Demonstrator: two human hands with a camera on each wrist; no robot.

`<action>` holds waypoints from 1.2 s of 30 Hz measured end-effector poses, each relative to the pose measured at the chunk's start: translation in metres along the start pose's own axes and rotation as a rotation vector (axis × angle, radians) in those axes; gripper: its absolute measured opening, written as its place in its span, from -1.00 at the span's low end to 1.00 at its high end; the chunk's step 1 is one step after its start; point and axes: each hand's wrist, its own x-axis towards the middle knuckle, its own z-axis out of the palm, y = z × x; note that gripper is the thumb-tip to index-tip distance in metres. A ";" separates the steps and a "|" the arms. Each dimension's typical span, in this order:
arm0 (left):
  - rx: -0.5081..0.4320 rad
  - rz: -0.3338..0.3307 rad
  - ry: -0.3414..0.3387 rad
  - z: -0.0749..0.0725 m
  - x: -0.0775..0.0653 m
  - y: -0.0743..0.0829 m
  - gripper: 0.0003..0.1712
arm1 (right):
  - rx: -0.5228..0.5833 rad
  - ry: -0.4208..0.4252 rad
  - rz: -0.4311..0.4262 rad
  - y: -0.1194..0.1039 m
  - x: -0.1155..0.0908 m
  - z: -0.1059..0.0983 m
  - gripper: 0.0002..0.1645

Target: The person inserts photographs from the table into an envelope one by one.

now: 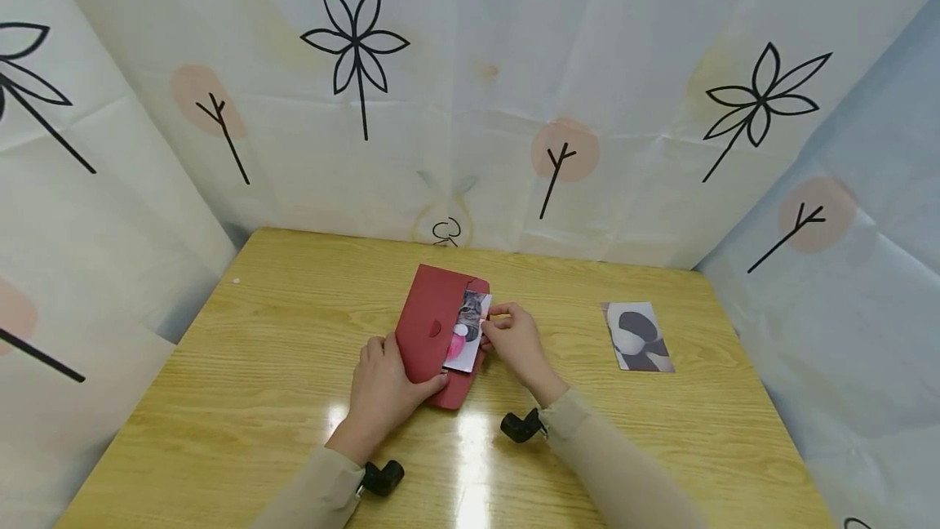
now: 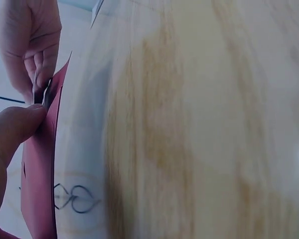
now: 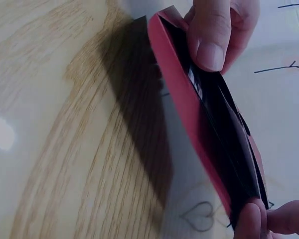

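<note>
A red envelope (image 1: 422,325) is held tilted over the table, its open side facing right. My left hand (image 1: 385,388) grips its lower left part; in the right wrist view the left thumb (image 3: 209,37) lies at the mouth. Partly out of the envelope is a photo card (image 1: 463,349) with a cat and a pink shape on it. My right hand (image 1: 516,341) pinches the card's right edge with fingertips and thumb. Seen from the right wrist, the envelope (image 3: 182,107) gapes with a dark inside, and the right fingertips (image 3: 249,219) hold the card's edge.
Another photo card (image 1: 637,337), with grey and white shapes, lies flat on the wooden table (image 1: 257,382) to the right. A patterned white cloth (image 1: 455,104) hangs behind the table and along both sides. Black wrist cameras (image 1: 383,478) sit at both sleeves.
</note>
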 end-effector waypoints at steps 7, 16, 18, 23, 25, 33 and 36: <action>0.026 0.010 0.020 0.000 -0.001 0.003 0.29 | 0.053 -0.050 0.028 0.004 0.002 0.015 -0.68; 0.031 0.015 0.039 0.000 -0.001 0.002 0.27 | 0.005 -0.101 -0.019 0.004 0.001 0.025 -0.65; 0.030 0.016 0.042 0.000 -0.001 0.002 0.27 | -0.028 -0.092 -0.030 0.003 -0.001 0.026 -0.62; 0.030 0.020 0.049 -0.001 -0.001 0.001 0.28 | -0.103 -0.095 -0.074 0.002 -0.004 0.030 -0.57; 0.034 0.021 0.054 -0.001 -0.001 0.000 0.28 | -0.129 -0.115 -0.099 0.002 -0.005 0.031 -0.57; 0.042 0.017 0.066 -0.001 0.000 -0.001 0.27 | -0.136 -0.191 -0.085 0.002 -0.006 0.030 -0.53; 0.040 0.008 0.059 -0.001 0.001 -0.002 0.27 | -0.191 -0.206 -0.085 0.000 -0.007 0.026 -0.51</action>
